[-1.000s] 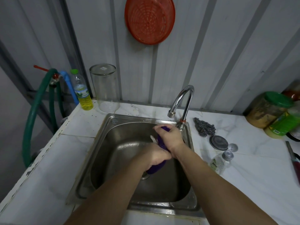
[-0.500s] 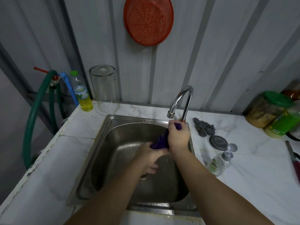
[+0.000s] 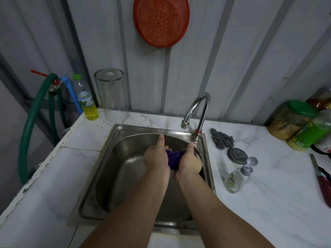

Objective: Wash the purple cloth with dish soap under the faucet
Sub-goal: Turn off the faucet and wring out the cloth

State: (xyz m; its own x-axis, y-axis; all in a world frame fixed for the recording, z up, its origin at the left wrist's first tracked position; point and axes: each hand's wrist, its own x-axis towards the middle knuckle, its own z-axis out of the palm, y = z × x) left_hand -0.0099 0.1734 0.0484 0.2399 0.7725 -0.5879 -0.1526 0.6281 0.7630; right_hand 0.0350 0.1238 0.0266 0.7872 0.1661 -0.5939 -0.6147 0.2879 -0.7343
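The purple cloth (image 3: 174,159) is bunched up between both hands over the steel sink (image 3: 114,158), just below and left of the faucet (image 3: 196,108) spout. My left hand (image 3: 156,158) grips its left end with the index finger stretched out. On its right end my right hand (image 3: 190,161) is closed. Most of the cloth is hidden by the fingers. I see no water stream. A small clear dish soap bottle (image 3: 236,179) lies on the counter right of the sink, its cap open.
A steel scourer (image 3: 222,138) and a round metal lid (image 3: 237,155) lie right of the faucet. At the back left stand a glass jar (image 3: 112,96) and a bottle of yellow liquid (image 3: 86,101). Green-lidded jars (image 3: 293,119) crowd the far right.
Both hands came together at the same height on the cloth. The right hand dropped from the faucet base; the left hand rose and moved right. The cloth is now bunched horizontally.
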